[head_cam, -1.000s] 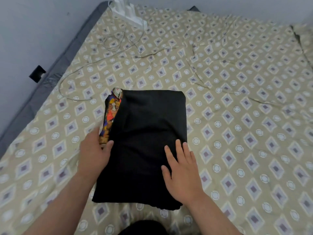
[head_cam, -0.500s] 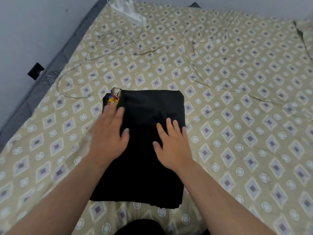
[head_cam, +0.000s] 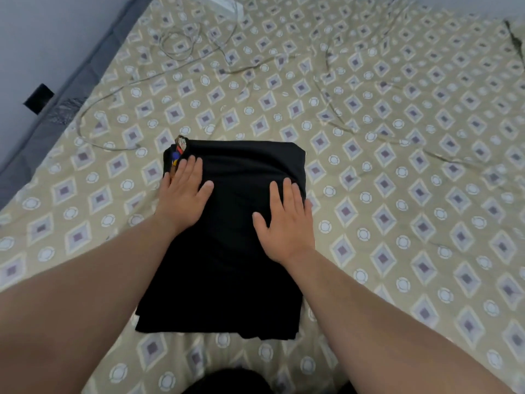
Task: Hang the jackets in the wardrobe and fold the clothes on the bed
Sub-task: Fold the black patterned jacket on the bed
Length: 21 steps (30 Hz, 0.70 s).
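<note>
Head view, looking down at a bed. A folded black fabric garment (head_cam: 235, 251) lies as a rough rectangle on the near-centre of the beige bed sheet printed with purple diamonds and white circles (head_cam: 412, 223), its long sides running near to far. At the garment's far-left corner a small multicoloured printed patch (head_cam: 179, 149) shows from between the folds.

Both bare hands rest palm-down on the garment's far half. The left hand (head_cam: 183, 194) lies along the left edge, just near of the printed patch. Its fingers are straight and held close together, the thumb angled out to the right, and its outer edge overlaps the border of the cloth. The right hand (head_cam: 287, 223) lies along the right edge, fingers straight and nearly touching one another, thumb spread to the left. Neither hand curls round or pinches the fabric. The forearms reach in from the near corners.

Further off, a thin pale cable (head_cam: 93, 109) loops over the far-left part of the sheet — one end runs toward a white object (head_cam: 224, 1) cut off by the far edge. The grey mattress side (head_cam: 71, 89) borders the sheet on the left, against a pale wall carrying a small black rectangular fitting (head_cam: 38, 98).
</note>
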Motion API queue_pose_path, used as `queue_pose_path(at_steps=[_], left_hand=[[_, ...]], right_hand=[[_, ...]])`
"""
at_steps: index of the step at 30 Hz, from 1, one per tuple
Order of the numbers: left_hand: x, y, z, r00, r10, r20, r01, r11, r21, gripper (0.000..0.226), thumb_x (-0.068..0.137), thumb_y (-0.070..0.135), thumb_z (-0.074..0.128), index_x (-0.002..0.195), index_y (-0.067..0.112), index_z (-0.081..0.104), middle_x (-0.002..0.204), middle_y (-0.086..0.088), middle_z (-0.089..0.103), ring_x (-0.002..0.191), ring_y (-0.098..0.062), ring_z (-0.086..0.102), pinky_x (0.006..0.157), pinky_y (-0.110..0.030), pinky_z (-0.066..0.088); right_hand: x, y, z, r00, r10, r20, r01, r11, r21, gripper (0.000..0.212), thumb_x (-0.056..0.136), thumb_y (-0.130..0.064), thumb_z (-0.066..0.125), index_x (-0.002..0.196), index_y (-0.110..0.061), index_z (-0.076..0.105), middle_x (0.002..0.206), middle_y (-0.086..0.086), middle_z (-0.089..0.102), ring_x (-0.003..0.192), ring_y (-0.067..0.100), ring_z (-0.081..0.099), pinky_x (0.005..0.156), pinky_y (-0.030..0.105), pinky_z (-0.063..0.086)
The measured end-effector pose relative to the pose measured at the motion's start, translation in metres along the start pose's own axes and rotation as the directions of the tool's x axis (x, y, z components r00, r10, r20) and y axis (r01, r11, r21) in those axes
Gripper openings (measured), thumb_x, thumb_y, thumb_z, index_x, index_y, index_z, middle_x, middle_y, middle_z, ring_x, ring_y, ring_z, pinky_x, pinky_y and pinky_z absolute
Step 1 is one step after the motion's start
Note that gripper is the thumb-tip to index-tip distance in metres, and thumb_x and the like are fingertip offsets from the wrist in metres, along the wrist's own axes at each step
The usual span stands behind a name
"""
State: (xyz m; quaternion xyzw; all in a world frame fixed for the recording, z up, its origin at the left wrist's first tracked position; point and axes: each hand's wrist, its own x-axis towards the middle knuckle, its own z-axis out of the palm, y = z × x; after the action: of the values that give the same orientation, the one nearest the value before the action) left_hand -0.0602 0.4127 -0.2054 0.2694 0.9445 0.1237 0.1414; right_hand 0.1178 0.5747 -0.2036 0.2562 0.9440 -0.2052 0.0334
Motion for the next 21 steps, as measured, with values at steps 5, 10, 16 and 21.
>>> queue_pose_path(at_steps=[5,10,16,21], left_hand=[[-0.046,0.015,-0.011,0.874,-0.392,-0.285,0.296,0.897,-0.328,0.080,0.081,0.065,0.060,0.138,0.010,0.044,0.139,-0.014,0.050,0.130,-0.032,0.046,0.109,-0.046,0.039],[-0.058,0.009,-0.039,0.786,-0.608,0.114,0.566,0.632,-0.530,0.068,0.063,0.068,0.077,0.099,0.013,0.061,0.087,-0.002,0.067,0.083,-0.027,0.066,0.071,-0.037,0.051],[-0.067,0.012,-0.049,0.832,-0.367,0.416,0.535,0.337,-0.775,0.029,0.079,0.024,0.080,0.106,0.018,0.071,0.092,-0.008,0.078,0.080,-0.030,0.075,0.073,-0.042,0.059],[-0.036,0.072,-0.048,0.932,-0.199,0.303,0.347,0.251,-0.904,0.016,0.082,0.020,0.076,0.097,0.025,0.074,0.095,-0.002,0.078,0.084,-0.023,0.076,0.064,-0.032,0.059]], right_hand=[[-0.026,-0.003,-0.021,0.952,0.292,-0.095,-0.223,0.868,0.444,0.084,0.083,-0.062,0.059,0.151,-0.023,0.030,0.150,-0.001,0.035,0.138,0.016,0.032,0.112,0.029,0.030],[-0.035,0.013,-0.037,0.785,0.484,0.388,-0.564,0.297,0.770,0.038,0.074,-0.050,0.076,0.098,-0.021,0.068,0.091,-0.005,0.074,0.088,0.019,0.072,0.076,0.035,0.059],[-0.037,0.019,-0.042,0.873,0.395,0.288,-0.406,0.260,0.876,0.023,0.083,-0.032,0.074,0.106,-0.028,0.069,0.095,-0.012,0.075,0.089,0.010,0.071,0.079,0.032,0.057],[-0.032,0.064,-0.079,0.867,0.497,0.024,-0.236,0.369,0.899,0.019,0.077,-0.039,0.073,0.095,-0.036,0.068,0.094,-0.019,0.073,0.082,-0.001,0.069,0.074,0.029,0.053]])
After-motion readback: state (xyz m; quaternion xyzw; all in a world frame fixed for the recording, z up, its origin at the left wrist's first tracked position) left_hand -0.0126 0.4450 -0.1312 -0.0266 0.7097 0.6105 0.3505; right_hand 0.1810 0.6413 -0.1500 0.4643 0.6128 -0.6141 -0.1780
